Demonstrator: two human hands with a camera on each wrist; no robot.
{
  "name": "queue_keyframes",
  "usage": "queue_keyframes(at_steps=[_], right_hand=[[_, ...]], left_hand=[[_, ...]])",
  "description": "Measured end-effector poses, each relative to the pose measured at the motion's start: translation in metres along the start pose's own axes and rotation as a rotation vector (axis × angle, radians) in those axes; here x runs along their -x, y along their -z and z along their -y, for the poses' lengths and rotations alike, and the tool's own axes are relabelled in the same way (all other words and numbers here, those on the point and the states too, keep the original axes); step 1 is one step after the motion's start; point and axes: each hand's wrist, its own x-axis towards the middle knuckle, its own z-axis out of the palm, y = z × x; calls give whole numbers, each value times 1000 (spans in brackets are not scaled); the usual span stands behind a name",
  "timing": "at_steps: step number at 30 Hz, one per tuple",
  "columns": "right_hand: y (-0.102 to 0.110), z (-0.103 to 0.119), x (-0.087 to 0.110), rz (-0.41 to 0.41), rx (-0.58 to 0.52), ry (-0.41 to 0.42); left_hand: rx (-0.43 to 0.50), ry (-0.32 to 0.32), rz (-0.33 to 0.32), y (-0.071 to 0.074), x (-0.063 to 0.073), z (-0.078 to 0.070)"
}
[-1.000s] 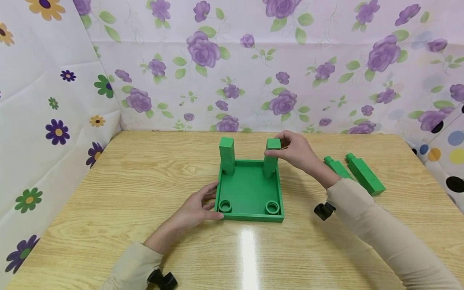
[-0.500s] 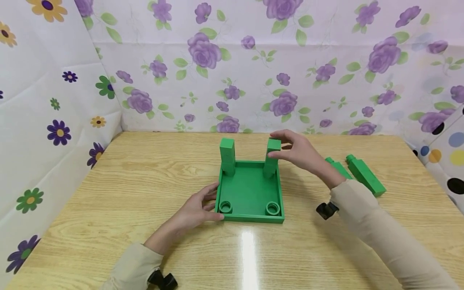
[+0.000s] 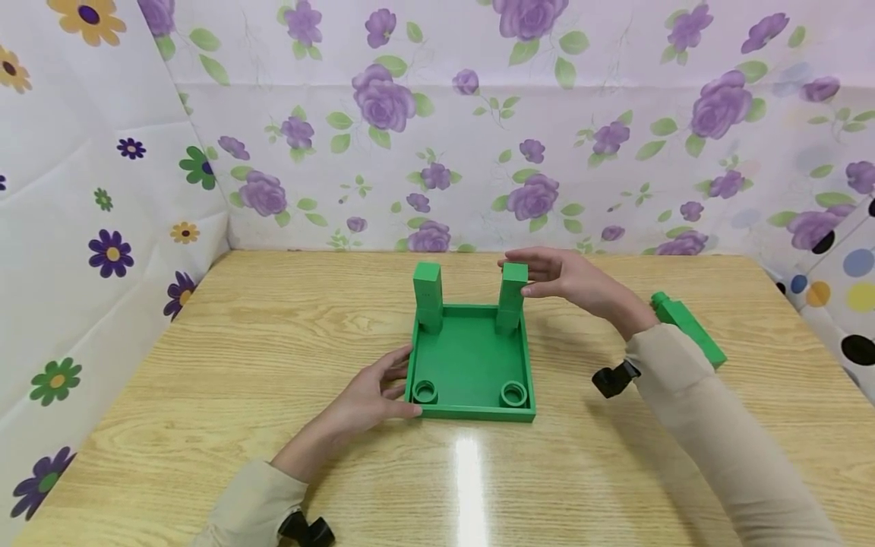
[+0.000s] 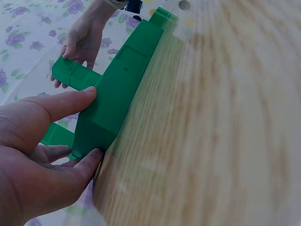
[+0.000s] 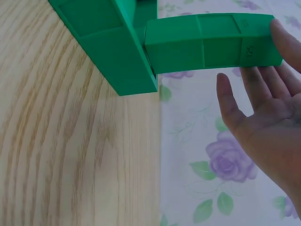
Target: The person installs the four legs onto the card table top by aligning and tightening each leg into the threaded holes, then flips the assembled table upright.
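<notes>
A square green tray-like base (image 3: 470,357) with low walls lies on the table. My left hand (image 3: 369,396) holds its near left corner, thumb on the front wall and fingers along the left side. Two square green posts stand upright at the far corners, a left post (image 3: 428,292) and a right post (image 3: 513,287). My right hand (image 3: 570,279) is beside the top of the right post, its fingers extended behind it and the thumb right at its side. In the right wrist view that post (image 5: 197,44) joins the base. Round green sockets (image 3: 425,392) mark the near corners.
A loose green post (image 3: 689,328) with a threaded end lies on the wooden table (image 3: 287,319) at the right, partly overlapped by my right sleeve. Flowered cloth (image 3: 328,152) hangs behind the table's far edge and along its sides.
My right hand has loosened from the right post and its fingers have straightened. My right forearm now hides the second loose post. My left hand and the base have stayed in place.
</notes>
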Motion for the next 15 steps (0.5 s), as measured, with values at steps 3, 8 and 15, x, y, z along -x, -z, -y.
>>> queue_keyframes(at_steps=[3,8,15], right_hand=[[-1,-1,-2,6,5,9],[-3,1,-3,-7,46,0],[-8,0,-2,-118,119,-76]], left_hand=[[4,-2,-2,-1,0,1],[-3,-10,-10,0,0,1],[-15,-5,-12,-1,-1,1]])
